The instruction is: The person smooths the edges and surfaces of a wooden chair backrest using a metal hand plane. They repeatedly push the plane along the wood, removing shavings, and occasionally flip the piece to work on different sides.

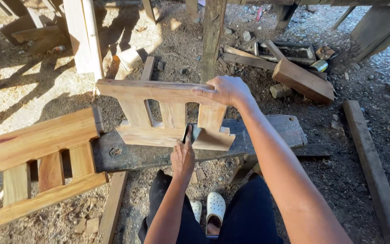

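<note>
Right hand (225,90) gripped the top rail of the slatted frame (170,115) upright on the bench (276,129), left hand (183,156) at 6 o'clock pinching a scraper (189,133) against its lower rail, a second frame (41,165) at 9 o'clock untouched.

Right hand (225,90) at 12 o'clock, arm stretched forward, palm down, fingers curled in a grip. Left hand (183,156) at centre, fingers pinched, thumb up.
</note>
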